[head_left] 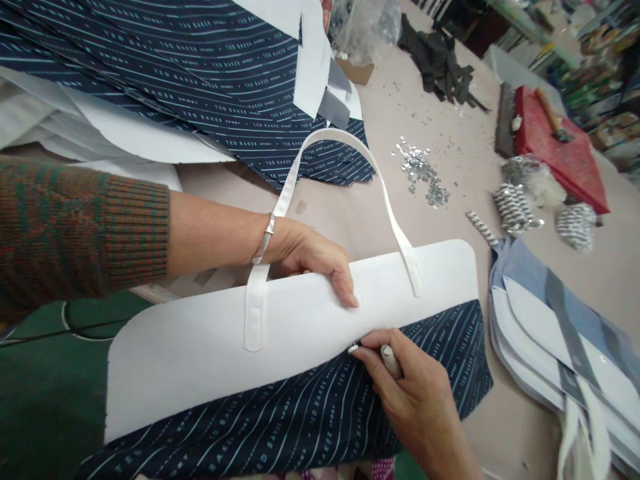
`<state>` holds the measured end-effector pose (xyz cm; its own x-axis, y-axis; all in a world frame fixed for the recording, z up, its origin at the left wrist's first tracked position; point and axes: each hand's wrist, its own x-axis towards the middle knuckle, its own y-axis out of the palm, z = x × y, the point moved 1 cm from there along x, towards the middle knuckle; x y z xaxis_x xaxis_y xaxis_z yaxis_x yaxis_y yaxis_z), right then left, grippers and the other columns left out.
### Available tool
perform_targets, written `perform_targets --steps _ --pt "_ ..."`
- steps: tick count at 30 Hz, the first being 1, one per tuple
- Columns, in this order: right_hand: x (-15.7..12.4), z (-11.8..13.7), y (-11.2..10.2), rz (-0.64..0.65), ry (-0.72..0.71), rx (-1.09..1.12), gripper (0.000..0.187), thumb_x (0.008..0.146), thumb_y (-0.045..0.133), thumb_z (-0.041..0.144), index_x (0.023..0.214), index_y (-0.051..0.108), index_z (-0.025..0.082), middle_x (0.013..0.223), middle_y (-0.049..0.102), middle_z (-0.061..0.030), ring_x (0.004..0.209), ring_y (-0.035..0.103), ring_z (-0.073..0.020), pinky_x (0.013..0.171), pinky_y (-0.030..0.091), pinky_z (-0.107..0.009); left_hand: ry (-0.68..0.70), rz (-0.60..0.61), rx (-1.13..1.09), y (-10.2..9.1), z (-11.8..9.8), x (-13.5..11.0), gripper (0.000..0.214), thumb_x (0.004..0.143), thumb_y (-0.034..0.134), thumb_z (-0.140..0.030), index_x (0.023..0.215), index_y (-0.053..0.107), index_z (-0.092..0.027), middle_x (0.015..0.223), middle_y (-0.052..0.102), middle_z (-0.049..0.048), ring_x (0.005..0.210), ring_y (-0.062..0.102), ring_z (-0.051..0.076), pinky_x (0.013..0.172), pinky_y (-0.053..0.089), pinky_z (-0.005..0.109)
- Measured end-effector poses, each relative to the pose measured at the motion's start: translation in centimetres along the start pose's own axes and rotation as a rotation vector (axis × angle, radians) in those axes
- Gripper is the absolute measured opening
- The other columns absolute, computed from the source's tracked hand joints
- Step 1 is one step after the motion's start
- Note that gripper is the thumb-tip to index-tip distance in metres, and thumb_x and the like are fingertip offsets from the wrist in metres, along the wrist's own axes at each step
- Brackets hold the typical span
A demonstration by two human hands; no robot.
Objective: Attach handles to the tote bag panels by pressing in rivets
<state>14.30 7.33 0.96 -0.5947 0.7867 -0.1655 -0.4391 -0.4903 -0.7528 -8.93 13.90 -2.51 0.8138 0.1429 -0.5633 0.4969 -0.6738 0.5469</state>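
Note:
A bag panel, white on top (180,340) and navy striped fabric with lettering below (280,413), lies tilted across the front. A white strap handle (345,137) arches from it, and my left forearm passes through the loop. My left hand (320,257) grips the panel's upper edge, thumb on the front face and fingers hidden behind. Just below, my right hand (417,390) pinches a small white piece (353,348) at the seam between white and navy. A pale, rounded stick-like handle (391,360) pokes out from the same hand; its other end is hidden.
Stacked navy striped panels (200,73) lie at the back left. Small silvery metal pieces (423,170) are scattered on the table (370,207). Blue-and-white bag pieces (545,320) lie at right, near striped cord bundles (515,207) and a hammer (553,117) on a red packet (565,153).

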Motion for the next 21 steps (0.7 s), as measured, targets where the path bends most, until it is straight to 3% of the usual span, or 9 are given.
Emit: perform_targets --steps 3,6,10,21 --pt "0.6 -0.4 -0.1 0.031 0.061 -0.031 0.015 0.091 0.061 0.034 0.079 0.06 0.025 0.063 0.06 0.0057 0.053 0.055 -0.0121 0.057 0.044 -0.022 0.037 -0.038 -0.032 0.0 0.1 0.0 0.023 0.069 0.071 -0.029 0.083 0.071 -0.012 0.077 0.075 0.0078 0.08 0.071 0.027 0.076 0.058 0.042" --pt "1.0 -0.7 0.1 0.043 0.065 -0.053 0.017 0.091 0.061 0.035 0.077 0.059 0.025 0.059 0.059 0.0064 0.05 0.054 -0.0117 0.055 0.043 -0.022 0.003 -0.022 -0.081 -0.1 0.4 0.5 0.022 0.061 0.075 -0.024 0.081 0.072 -0.014 0.079 0.075 0.0075 0.081 0.071 0.028 0.076 0.059 0.041" --pt "1.0 -0.8 0.3 0.008 0.023 -0.073 0.018 0.091 0.061 0.035 0.077 0.057 0.025 0.064 0.062 0.006 0.053 0.057 -0.0113 0.055 0.043 -0.02 -0.037 -0.003 -0.119 -0.4 0.7 1.1 0.031 0.053 0.077 -0.021 0.083 0.072 -0.015 0.082 0.076 0.0059 0.084 0.071 0.027 0.078 0.06 0.038" --pt "1.2 -0.8 1.5 -0.078 -0.004 -0.165 0.029 0.097 0.049 0.043 0.076 0.052 0.024 0.063 0.061 0.0038 0.052 0.059 -0.013 0.051 0.039 -0.023 0.002 -0.019 -0.114 -0.3 1.3 1.4 0.045 0.056 0.076 -0.025 0.099 0.069 -0.013 0.092 0.076 0.0085 0.085 0.071 0.027 0.076 0.06 0.037"
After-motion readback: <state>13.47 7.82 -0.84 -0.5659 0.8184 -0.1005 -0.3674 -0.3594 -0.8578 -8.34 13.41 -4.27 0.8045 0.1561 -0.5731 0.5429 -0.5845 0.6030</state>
